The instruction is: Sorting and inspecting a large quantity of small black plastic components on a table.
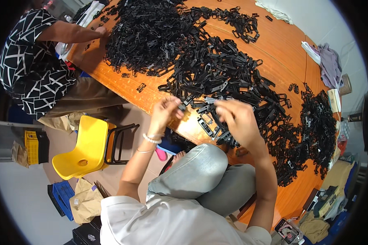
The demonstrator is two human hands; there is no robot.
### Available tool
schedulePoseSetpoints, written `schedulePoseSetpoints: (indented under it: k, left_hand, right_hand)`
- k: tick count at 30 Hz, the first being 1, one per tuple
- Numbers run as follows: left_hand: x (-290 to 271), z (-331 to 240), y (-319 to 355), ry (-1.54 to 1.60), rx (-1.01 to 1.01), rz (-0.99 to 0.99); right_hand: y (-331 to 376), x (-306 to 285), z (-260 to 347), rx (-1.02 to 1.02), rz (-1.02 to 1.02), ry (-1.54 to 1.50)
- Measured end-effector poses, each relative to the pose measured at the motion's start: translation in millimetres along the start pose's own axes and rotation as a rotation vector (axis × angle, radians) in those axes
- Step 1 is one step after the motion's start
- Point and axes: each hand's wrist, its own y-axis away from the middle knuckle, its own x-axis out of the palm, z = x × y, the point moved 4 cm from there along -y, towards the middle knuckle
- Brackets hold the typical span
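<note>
A large heap of small black plastic clip-like pieces covers much of the wooden table. At the table's near edge, my left hand is closed with a small dark piece between thumb and fingers. To its right, my right hand is bent over the near part of the heap, its fingertips pinched on a long black plastic clip. That hand is slightly blurred, so its grip is partly hidden. Between the hands, a loose oblong black clip lies on the table.
More black pieces are piled at the far left and right of the wooden table. Another person's arm reaches to the left pile. A yellow chair stands at left. A phone is at lower right.
</note>
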Motion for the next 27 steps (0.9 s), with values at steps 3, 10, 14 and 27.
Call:
schedulePoseSetpoints:
  k: [3, 10, 14, 27]
  left_hand:
    - [9, 22, 16, 0.023, -0.082, -0.004]
    - [9, 44, 30, 0.017, -0.147, 0.001]
    - [-6, 42, 29, -0.018, -0.222, 0.083]
    - [-184, -45, -72, -0.388, 0.107, -0.511]
  right_hand:
    - [32, 3, 0, -0.018, 0.061, 0.106]
    - [55, 21, 9, 0.104, 0.365, 0.311]
    - [62, 28, 2, 0.106, 0.424, 0.350]
    - [63, 29, -1, 0.149, 0.441, 0.418]
